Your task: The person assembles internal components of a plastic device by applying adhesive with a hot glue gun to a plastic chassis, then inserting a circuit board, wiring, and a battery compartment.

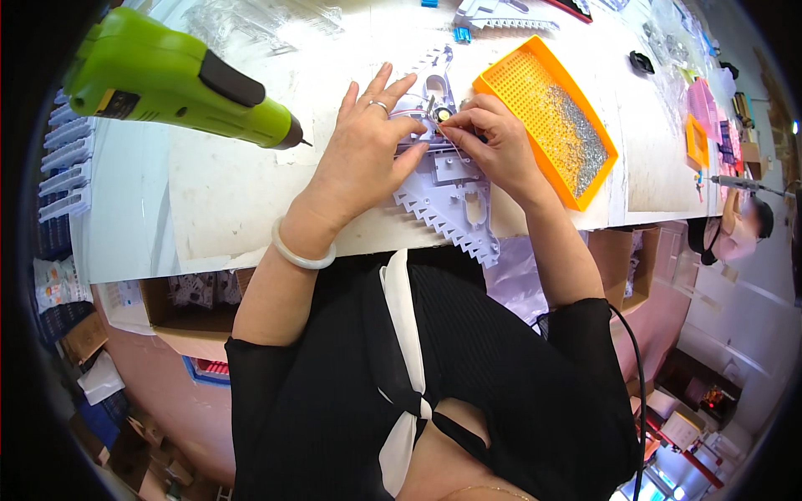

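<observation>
A pale lavender plastic part point(434, 196) with a saw-toothed edge lies on the table in front of me. Thin pinkish wires point(454, 147) cross its middle, beside a small round piece point(443, 114) with a yellowish centre. My right hand point(494, 142) pinches a wire with thumb and forefinger, close to that round piece. My left hand point(368, 142) hovers over the part's left side, fingers spread and thumb apart from the forefinger. Its fingertips come near the wires, and nothing shows between them.
A yellow tray point(535, 63) of small metal pieces, likely screws, stands right of the part. A green electric screwdriver point(180, 83) hangs at upper left, its bit pointing at the table. White plastic parts point(67, 159) line the left edge. Another person point(735, 230) sits far right.
</observation>
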### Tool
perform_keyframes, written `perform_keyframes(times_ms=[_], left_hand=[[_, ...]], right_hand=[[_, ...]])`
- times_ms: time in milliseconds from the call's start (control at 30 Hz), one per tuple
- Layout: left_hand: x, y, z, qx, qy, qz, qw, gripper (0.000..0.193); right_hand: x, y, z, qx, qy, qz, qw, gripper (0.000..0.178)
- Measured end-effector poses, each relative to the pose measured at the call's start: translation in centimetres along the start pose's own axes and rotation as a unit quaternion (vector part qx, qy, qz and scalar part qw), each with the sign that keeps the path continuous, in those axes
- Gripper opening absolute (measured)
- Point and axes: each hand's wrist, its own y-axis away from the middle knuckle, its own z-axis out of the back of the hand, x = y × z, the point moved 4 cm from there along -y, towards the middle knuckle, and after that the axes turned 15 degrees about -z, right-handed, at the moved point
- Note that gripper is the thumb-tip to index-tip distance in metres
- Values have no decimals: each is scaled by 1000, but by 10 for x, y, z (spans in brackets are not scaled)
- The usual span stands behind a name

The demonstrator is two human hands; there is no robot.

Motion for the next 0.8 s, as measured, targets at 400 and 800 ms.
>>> perform_keyframes(times_ms=[400,800], left_hand=[[-1,-1,-3,10,8,27,1000,10],[-1,1,-4,4,4,25,1000,14]], right_hand=[[-2,4,-5,-14,-20,6,1000,11],[1,7,2,7,19,-16,1000,13]])
